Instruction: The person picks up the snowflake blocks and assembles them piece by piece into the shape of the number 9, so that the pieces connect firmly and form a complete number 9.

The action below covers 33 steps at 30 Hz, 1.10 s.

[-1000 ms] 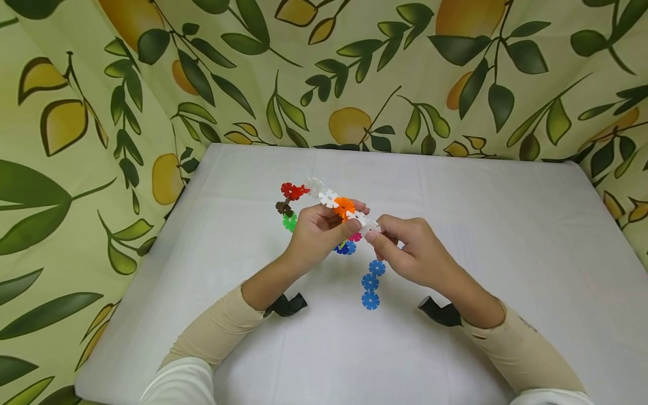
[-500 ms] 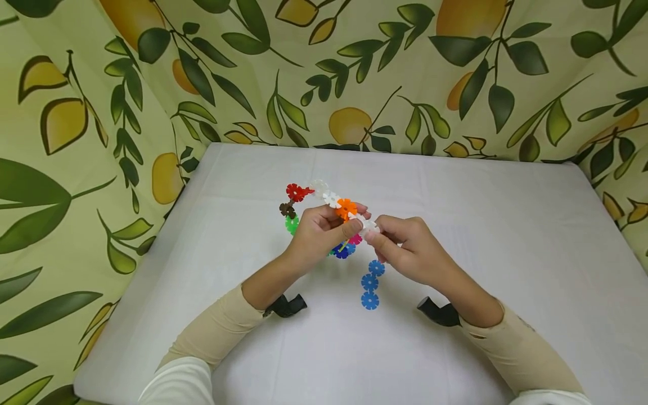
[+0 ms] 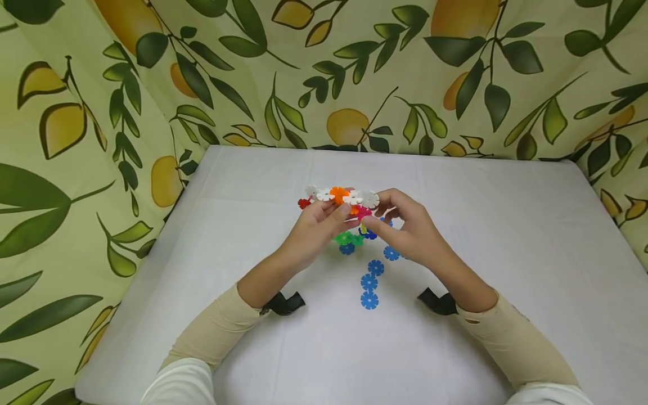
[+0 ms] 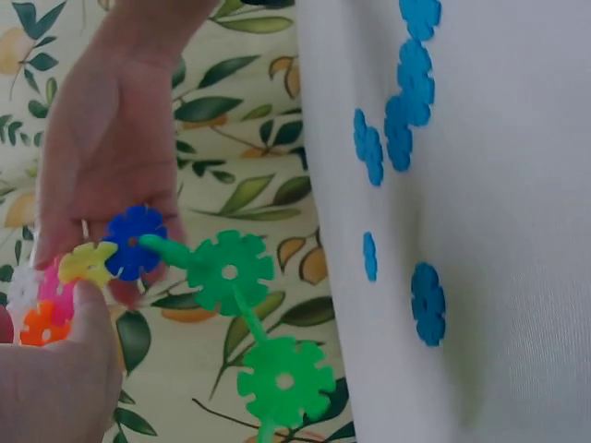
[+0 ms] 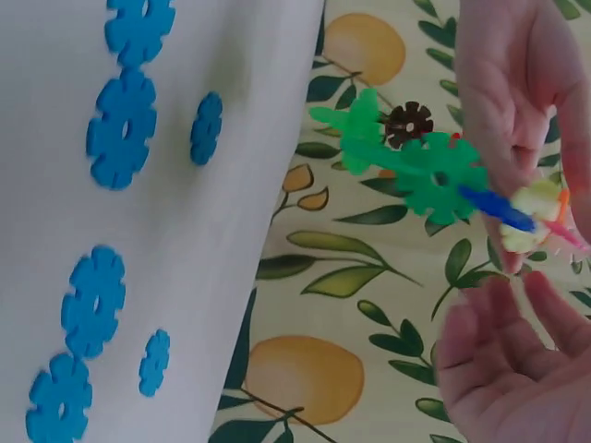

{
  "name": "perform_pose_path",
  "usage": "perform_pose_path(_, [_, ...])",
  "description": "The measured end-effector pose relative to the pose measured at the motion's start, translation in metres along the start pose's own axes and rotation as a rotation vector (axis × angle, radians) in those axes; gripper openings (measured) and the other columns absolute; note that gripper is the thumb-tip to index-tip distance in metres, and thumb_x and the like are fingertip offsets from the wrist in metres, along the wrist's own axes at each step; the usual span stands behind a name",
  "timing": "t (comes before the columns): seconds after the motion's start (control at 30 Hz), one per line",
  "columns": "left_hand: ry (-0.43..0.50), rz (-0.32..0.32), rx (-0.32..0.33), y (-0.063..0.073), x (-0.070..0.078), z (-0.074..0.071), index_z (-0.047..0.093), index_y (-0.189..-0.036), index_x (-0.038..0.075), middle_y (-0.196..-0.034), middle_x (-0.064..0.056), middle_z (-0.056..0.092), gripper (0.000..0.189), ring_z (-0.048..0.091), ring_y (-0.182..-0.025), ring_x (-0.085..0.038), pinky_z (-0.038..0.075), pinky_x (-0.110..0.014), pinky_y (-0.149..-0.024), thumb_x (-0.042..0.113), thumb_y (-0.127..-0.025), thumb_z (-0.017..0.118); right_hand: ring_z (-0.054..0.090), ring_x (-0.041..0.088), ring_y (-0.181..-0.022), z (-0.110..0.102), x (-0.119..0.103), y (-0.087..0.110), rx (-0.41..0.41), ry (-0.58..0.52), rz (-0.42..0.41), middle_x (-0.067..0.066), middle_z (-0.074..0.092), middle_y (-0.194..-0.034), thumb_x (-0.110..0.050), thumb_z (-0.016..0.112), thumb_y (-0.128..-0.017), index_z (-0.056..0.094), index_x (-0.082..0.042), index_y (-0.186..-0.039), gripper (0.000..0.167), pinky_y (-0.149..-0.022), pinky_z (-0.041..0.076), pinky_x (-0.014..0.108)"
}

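My left hand pinches a chain of interlocking snowflake discs between thumb and fingers, near an orange disc. The chain bends round, its white discs uppermost, with green discs and a dark blue disc hanging lower. A brown disc shows behind the green ones in the right wrist view. My right hand is at the chain's right side, fingers loosely bent and thumb apart from them. Its thumb tip is right by the pink disc and yellow disc; its index finger is close to a white disc.
Several blue discs lie on the white-covered table below my hands, some in a row, others partly behind the right hand. Black curved pieces sit at both wrists. A leaf-and-fruit patterned cloth hangs behind and at the sides.
The chain has turned, its red and green discs shifting right and the white ones rising. Both hands have moved up slightly. My right hand has let go of the white disc it was pinching.
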<state>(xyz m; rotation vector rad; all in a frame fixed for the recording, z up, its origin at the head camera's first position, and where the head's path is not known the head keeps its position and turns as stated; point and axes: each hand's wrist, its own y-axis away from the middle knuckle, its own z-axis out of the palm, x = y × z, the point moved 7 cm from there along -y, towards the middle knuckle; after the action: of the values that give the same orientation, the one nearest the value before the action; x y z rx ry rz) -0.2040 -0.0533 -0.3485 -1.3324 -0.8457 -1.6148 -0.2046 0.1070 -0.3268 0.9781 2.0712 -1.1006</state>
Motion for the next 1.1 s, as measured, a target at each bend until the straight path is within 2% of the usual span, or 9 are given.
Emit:
perform_pose_path(0.17, [0.26, -0.022, -0.029, 0.001, 0.0, 0.004, 0.038, -0.143, -0.01, -0.136, -0.021, 0.05, 0.039, 0.059, -0.122, -0.027, 0.047, -0.034, -0.099, 0.005, -0.107, 0.045, 0.064, 0.018, -0.103, 0.007, 0.002, 0.0, -0.073, 0.036, -0.012, 0.002, 0.068, -0.114, -0.009, 0.084, -0.082, 0.058, -0.004, -0.124, 0.05, -0.088, 0.055, 0.038])
perform_pose_path(0.3, [0.246, -0.052, -0.128, 0.001, 0.002, 0.009, 0.037, -0.146, -0.006, -0.14, -0.019, 0.049, 0.042, 0.059, -0.123, -0.027, 0.046, -0.034, -0.101, 0.006, -0.107, 0.045, 0.067, 0.017, -0.093, 0.003, -0.001, 0.0, -0.039, 0.025, -0.053, 0.003, 0.071, -0.106, -0.004, 0.079, -0.086, 0.06, -0.002, -0.122, 0.042, -0.085, 0.057, 0.032])
perform_pose_path(0.43, [-0.023, -0.09, -0.32, 0.005, 0.004, 0.014, 0.032, -0.154, 0.0, -0.151, -0.012, 0.045, 0.051, 0.054, -0.13, -0.025, 0.045, -0.037, -0.104, 0.009, -0.106, 0.047, 0.069, 0.019, -0.078, -0.002, 0.003, -0.001, -0.054, -0.045, -0.002, 0.007, 0.071, -0.093, 0.0, 0.069, -0.093, 0.062, 0.0, -0.121, 0.029, -0.072, 0.059, 0.028])
perform_pose_path(0.53, [-0.313, -0.062, -0.422, 0.012, 0.01, 0.012, 0.046, -0.146, -0.002, -0.139, -0.011, 0.058, 0.045, 0.065, -0.114, -0.023, 0.053, -0.034, -0.094, 0.009, -0.103, 0.055, 0.067, 0.025, -0.069, -0.002, 0.009, 0.0, -0.11, -0.082, 0.072, 0.01, 0.068, -0.087, -0.003, 0.061, -0.099, 0.063, 0.0, -0.116, 0.017, -0.064, 0.059, 0.03])
perform_pose_path(0.6, [-0.476, 0.007, -0.393, 0.015, 0.021, 0.006, 0.061, -0.132, 0.0, -0.116, -0.012, 0.069, 0.033, 0.069, -0.092, -0.023, 0.057, -0.031, -0.08, 0.011, -0.1, 0.06, 0.065, 0.026, -0.065, 0.001, 0.013, 0.0, -0.144, -0.069, 0.114, 0.009, 0.067, -0.084, -0.008, 0.057, -0.102, 0.063, -0.002, -0.111, 0.012, -0.062, 0.058, 0.032])
perform_pose_path(0.7, [-0.685, 0.124, -0.189, 0.014, 0.039, -0.011, 0.068, -0.117, 0.005, -0.092, -0.008, 0.069, 0.023, 0.062, -0.075, -0.024, 0.053, -0.032, -0.066, 0.014, -0.096, 0.068, 0.059, 0.024, -0.063, 0.004, 0.015, 0.001, -0.155, 0.002, 0.167, 0.006, 0.064, -0.081, -0.019, 0.055, -0.104, 0.063, -0.008, -0.104, 0.013, -0.059, 0.053, 0.033])
perform_pose_path(0.83, [-0.931, 0.062, 0.03, 0.008, 0.04, -0.033, 0.052, -0.139, 0.012, -0.119, -0.002, 0.062, 0.06, 0.059, -0.104, -0.021, 0.054, -0.038, -0.08, 0.03, -0.088, 0.078, 0.052, 0.022, -0.066, 0.011, 0.018, 0.005, -0.141, 0.069, 0.228, 0.003, 0.06, -0.077, -0.029, 0.052, -0.105, 0.062, -0.013, -0.103, 0.019, -0.056, 0.044, 0.034])
perform_pose_path(0.97, [-1.041, -0.114, -0.078, 0.003, 0.016, -0.036, 0.03, -0.156, 0.017, -0.138, -0.007, 0.056, 0.093, 0.056, -0.119, -0.024, 0.054, -0.044, -0.089, 0.038, -0.083, 0.083, 0.052, 0.023, -0.068, 0.027, 0.021, 0.009, -0.202, 0.02, 0.262, 0.005, 0.06, -0.077, -0.029, 0.051, -0.106, 0.061, -0.011, -0.107, 0.02, -0.058, 0.044, 0.034])
perform_pose_path(1.1, [-1.127, -0.14, -0.212, 0.0, 0.001, -0.032, 0.027, -0.157, 0.017, -0.108, -0.01, 0.065, 0.087, 0.061, -0.093, -0.024, 0.054, -0.037, -0.078, 0.026, -0.088, 0.08, 0.056, 0.023, -0.062, 0.054, 0.024, 0.016, -0.373, -0.115, 0.317, 0.009, 0.062, -0.079, -0.026, 0.053, -0.105, 0.056, -0.007, -0.114, 0.021, -0.057, 0.049, 0.034])
